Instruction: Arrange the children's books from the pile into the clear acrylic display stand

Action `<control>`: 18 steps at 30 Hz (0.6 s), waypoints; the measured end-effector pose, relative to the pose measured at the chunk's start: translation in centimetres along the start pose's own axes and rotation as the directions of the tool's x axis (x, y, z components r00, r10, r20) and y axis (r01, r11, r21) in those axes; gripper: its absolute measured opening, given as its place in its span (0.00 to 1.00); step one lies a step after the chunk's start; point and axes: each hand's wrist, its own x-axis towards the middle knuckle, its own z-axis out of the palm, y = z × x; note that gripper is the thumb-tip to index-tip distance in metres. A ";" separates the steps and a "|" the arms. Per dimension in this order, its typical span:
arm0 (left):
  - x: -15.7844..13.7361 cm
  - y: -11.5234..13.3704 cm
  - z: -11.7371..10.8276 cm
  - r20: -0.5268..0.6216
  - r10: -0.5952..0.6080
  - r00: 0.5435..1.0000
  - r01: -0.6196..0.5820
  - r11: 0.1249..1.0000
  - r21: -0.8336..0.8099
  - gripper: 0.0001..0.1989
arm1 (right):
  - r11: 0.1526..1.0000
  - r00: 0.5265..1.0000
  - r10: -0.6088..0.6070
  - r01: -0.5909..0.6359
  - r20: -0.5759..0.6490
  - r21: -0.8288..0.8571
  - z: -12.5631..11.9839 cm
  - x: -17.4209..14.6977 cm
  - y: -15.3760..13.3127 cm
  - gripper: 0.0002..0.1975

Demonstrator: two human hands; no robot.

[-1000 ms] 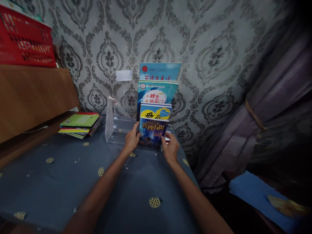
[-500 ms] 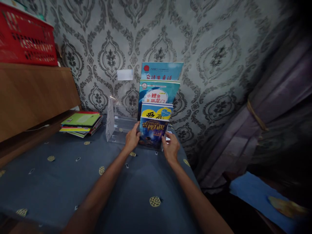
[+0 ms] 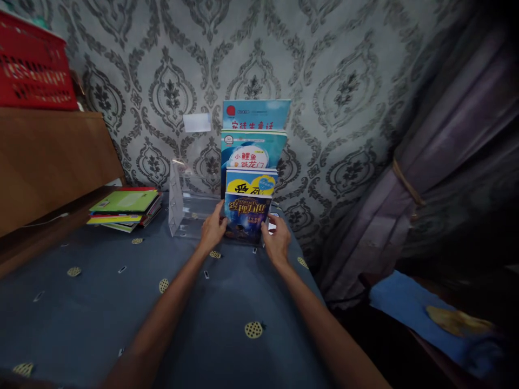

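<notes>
A dark blue book [image 3: 246, 219] with gold lettering stands upright in the front tier of a clear tiered book rack [image 3: 197, 208]. My left hand [image 3: 213, 229] grips its left edge, and my right hand [image 3: 277, 237] pinches its right edge low down. Rising in steps behind it are a yellow and blue book [image 3: 239, 181], a teal book [image 3: 275, 148] and a taller light blue book [image 3: 259, 111]. These fill the rack's right side; the left side shows bare clear plastic. A white label [image 3: 197, 122] sits at the rack's top left.
Left of the rack lies a stack of books [image 3: 124, 205] with a green one on top. A wooden cabinet [image 3: 48, 162] carries a red basket [image 3: 34, 67]. The patterned wall is close behind; a tied curtain [image 3: 377, 227] hangs to the right, near a blue cloth [image 3: 413, 302].
The whole scene has shifted slightly left in view as my head turned. Both hands stay at the sides of the dark blue book, which keeps its place in the rack.
</notes>
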 end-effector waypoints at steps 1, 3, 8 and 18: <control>0.0 0.0 0.0 -0.001 0.008 1.000 -0.008 1.000 -0.002 0.34 | 1.000 1.000 0.005 -0.005 0.000 0.003 0.0 0.0 0.0 0.17; -0.1 -0.1 0.0 -0.002 0.020 1.000 -0.020 1.000 0.001 0.34 | 1.000 1.000 0.013 -0.013 0.000 0.011 0.0 0.0 0.0 0.18; 0.0 -0.2 0.1 0.003 0.010 1.000 -0.010 1.000 0.004 0.35 | 0.999 1.000 0.015 -0.015 0.000 0.029 -0.1 -0.1 -0.2 0.19; -0.2 0.0 -0.1 0.011 0.016 1.000 -0.016 1.000 0.006 0.34 | 0.998 1.000 0.024 -0.024 -0.002 0.053 -0.2 -0.1 -0.7 0.22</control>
